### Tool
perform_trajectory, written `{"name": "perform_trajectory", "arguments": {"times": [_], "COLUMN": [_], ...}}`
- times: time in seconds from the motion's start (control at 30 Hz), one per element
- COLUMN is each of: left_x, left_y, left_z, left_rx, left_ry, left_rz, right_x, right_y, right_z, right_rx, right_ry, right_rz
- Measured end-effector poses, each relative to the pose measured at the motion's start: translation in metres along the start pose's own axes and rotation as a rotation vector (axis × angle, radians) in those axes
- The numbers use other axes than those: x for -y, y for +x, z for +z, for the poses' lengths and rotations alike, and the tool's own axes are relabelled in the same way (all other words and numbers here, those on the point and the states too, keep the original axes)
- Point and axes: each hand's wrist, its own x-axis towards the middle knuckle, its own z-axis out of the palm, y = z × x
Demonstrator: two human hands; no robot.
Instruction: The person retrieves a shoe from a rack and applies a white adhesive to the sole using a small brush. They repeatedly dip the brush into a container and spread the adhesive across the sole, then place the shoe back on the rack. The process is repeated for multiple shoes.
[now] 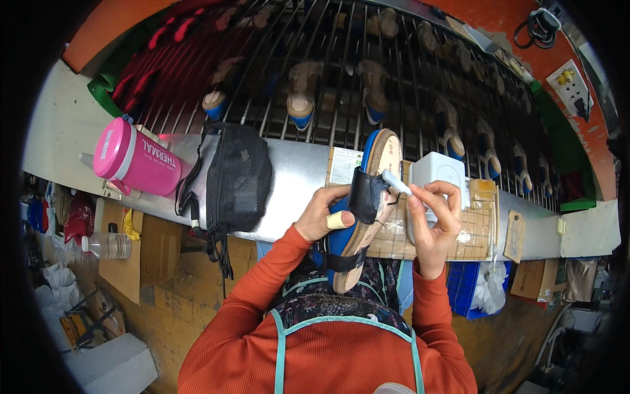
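Note:
My left hand (320, 213), with a pale wrap on its thumb, grips a sandal (387, 152) on a blue last. The sandal is held upright and slightly tilted, its tan insole showing and a wide black strap (366, 197) across it. A second dark strap (348, 261) crosses lower down. Between the thumb and fingers of my right hand (436, 220) is a small white rod-like tool (396, 183), its end against the sandal near the wide strap. Its exact kind is unclear. Just behind the right hand stands a white plastic container (438, 168).
Beyond the metal ledge (289, 177), a roller conveyor (341, 98) carries several shoes on blue lasts. A pink thermal jug (141, 157) and a black mesh bag (237, 177) sit at the left. A taped cardboard mat (472, 236) lies at right, above a blue bin (462, 289).

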Motion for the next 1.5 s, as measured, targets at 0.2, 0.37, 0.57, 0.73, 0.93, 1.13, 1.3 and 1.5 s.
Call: {"name": "perform_trajectory", "arguments": {"times": [0.2,0.37,0.57,0.73,0.93,1.13,1.3,1.5], "left_x": [-0.008,-0.011,-0.016,-0.02,-0.023,-0.025,-0.026,-0.024], "left_y": [0.004,0.009,0.017,0.023,0.03,0.036,0.039,0.038], "left_z": [-0.003,-0.004,-0.001,0.0,0.002,0.003,0.008,0.008], "left_rx": [0.04,0.082,0.115,0.142,0.165,0.187,0.178,0.173], "left_ry": [-0.022,-0.042,-0.051,-0.019,0.016,0.043,0.031,-0.022], "left_rz": [-0.026,-0.055,-0.101,-0.129,-0.148,-0.166,-0.167,-0.214], "right_x": [-0.003,-0.01,-0.017,-0.024,-0.031,-0.034,-0.035,-0.03], "right_y": [0.015,0.031,0.039,0.041,0.045,0.046,0.044,0.038], "right_z": [-0.006,-0.023,-0.027,-0.034,-0.041,-0.044,-0.047,-0.046], "right_rx": [0.01,0.168,0.149,0.196,0.204,0.191,0.222,0.211], "right_ry": [-0.026,-0.001,0.018,0.031,-0.005,0.07,0.058,-0.046], "right_rz": [-0.095,-0.123,-0.128,-0.137,-0.216,-0.208,-0.203,-0.217]}}
